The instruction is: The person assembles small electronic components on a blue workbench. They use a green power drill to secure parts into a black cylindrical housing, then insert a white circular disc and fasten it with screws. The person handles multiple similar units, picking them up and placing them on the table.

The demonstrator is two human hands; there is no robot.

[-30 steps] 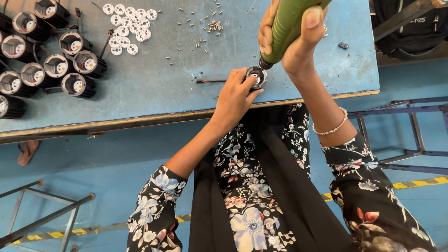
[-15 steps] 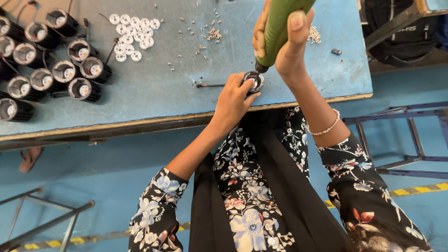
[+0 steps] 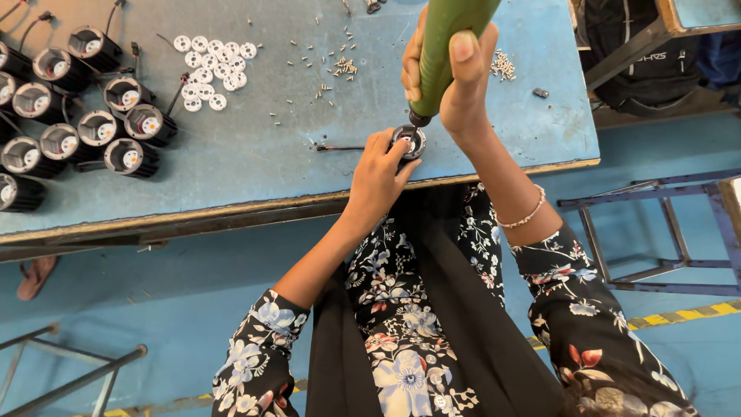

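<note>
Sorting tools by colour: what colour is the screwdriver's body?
Green, clearest in the head view: screwdriver in the right hand.

- A small assembly workshop, seen from above.
- A worn blue counter (image 3: 255,170) carries rows of black round lamp housings (image 3: 85,116), white plastic discs (image 3: 212,69) and scattered small screws (image 3: 340,68).
- A green power screwdriver (image 3: 448,46) is in use.
- Yellow-and-black floor tape (image 3: 679,316) marks the blue-painted floor.

Eleven black lamp housings (image 3: 127,157), one green driver (image 3: 448,38)
</note>
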